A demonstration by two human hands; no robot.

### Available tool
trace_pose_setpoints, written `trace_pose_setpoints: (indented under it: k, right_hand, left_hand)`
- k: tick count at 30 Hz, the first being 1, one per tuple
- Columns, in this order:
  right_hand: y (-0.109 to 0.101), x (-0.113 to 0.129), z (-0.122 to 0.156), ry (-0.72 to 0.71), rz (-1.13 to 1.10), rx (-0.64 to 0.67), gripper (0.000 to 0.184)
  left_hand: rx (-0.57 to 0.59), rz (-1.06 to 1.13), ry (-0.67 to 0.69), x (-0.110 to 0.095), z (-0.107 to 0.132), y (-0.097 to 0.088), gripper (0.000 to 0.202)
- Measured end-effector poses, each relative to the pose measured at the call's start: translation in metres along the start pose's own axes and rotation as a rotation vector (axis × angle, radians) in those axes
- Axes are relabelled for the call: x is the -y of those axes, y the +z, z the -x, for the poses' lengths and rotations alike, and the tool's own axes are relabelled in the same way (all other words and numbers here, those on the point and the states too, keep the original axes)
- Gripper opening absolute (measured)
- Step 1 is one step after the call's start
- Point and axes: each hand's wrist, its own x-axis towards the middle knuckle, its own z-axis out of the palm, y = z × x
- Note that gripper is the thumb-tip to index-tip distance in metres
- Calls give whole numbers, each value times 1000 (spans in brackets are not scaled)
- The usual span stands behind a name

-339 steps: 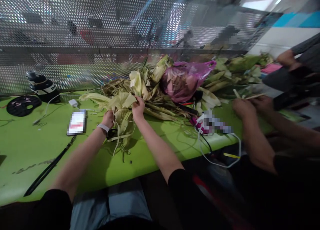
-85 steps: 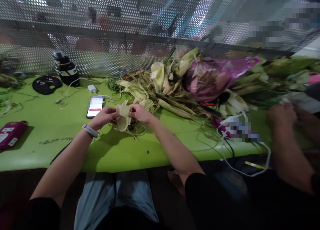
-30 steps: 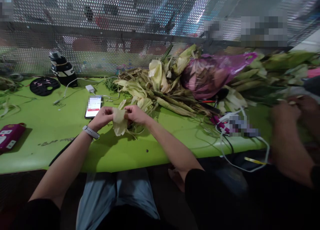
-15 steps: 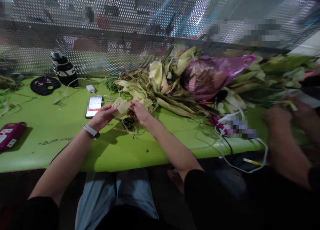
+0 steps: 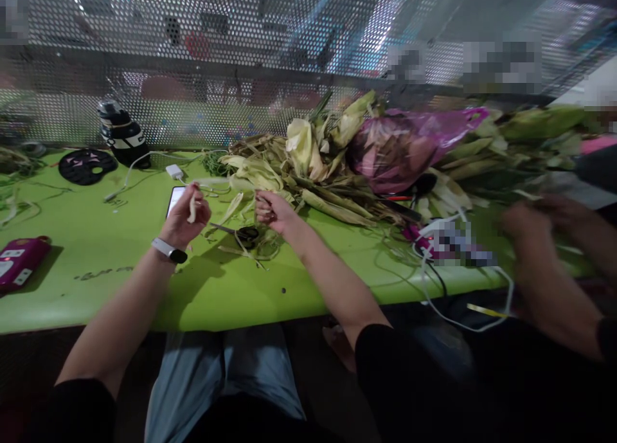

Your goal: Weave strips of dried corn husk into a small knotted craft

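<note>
My left hand (image 5: pixel 187 215) is closed on a pale strip of corn husk (image 5: pixel 193 208), in front of a phone (image 5: pixel 174 198) that it partly covers. A faint, motion-smeared pale band (image 5: pixel 224 182) stretches from this hand towards my right hand (image 5: pixel 272 211). Closed in a fist, my right hand appears to grip the other end of the husk, mostly hidden by its fingers. Black-handled scissors (image 5: pixel 247 236) lie on the green table (image 5: pixel 231 295) between and below the hands, beside thin husk scraps (image 5: pixel 260 253). Behind my right hand is a heap of corn husks (image 5: pixel 308 166).
A pink plastic bag (image 5: pixel 385 147) rests against the heap. A black bottle (image 5: pixel 124 137), a black palette-shaped piece (image 5: pixel 87 166) and a purple power strip (image 5: pixel 22 263) stand left. White cables (image 5: pixel 511 295) loop at right, near another person's hands (image 5: pixel 530 221). Perforated metal (image 5: pixel 216 102) closes the back.
My hands have moved apart, the left going left over the phone. The wide husk piece between them has become a thin strip and a blurred band. The scissors now show more fully.
</note>
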Motion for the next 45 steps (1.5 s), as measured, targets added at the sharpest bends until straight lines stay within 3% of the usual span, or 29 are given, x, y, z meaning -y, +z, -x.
trace_pose_setpoints:
  k: [5,7,10,12,13,15,17,21,24,27,29,30,33,35,39,45]
  right_hand:
    - [-10,13,-4,-4,-116,-162,14]
    - [-14,15,-6,-40,-212,-230,16]
    - [-21,16,-11,-86,-297,-272,21]
    - [-23,16,-14,-100,-300,-304,21]
    - [-24,16,-14,-106,-275,-319,21]
    - [-21,15,-14,-135,-197,-327,20]
    - [-16,13,-11,-178,-96,-288,20]
    - [-1,3,-1,-229,125,-180,23]
    - [7,-6,5,-148,271,-85,22]
    - [13,-12,9,-94,326,-65,18]
    - [18,-14,12,-85,352,-67,18]
    - [20,-14,14,-85,369,-65,19]
    - [27,-15,20,-54,428,-32,23]
    - [29,-17,22,-21,447,1,23]
    - [25,-20,19,-24,471,42,18]
    - [20,-15,18,-51,539,116,22]
  left_hand:
    - [0,84,66,-25,1,-10,13]
    - [-36,126,213,-32,2,-17,16]
    - [3,187,412,-39,3,-26,12]
    - [28,190,351,-36,0,-28,11]
    - [62,146,235,-31,-3,-27,9]
    - [68,-63,1,-17,-9,-23,7]
    - [-3,-262,-171,-1,-14,-19,12]
    - [-57,-659,-279,21,-18,-18,27]
    - [-49,-993,-170,23,-13,-17,27]
    - [-104,-1202,205,20,-4,-8,29]
    - [-105,-1158,381,18,2,1,30]
    - [-87,-1128,396,18,4,5,32]
    - [139,-975,183,19,7,11,35]
    - [202,-862,156,22,4,11,34]
    - [164,-699,141,24,-1,6,29]
    - [184,-583,-173,16,4,7,31]
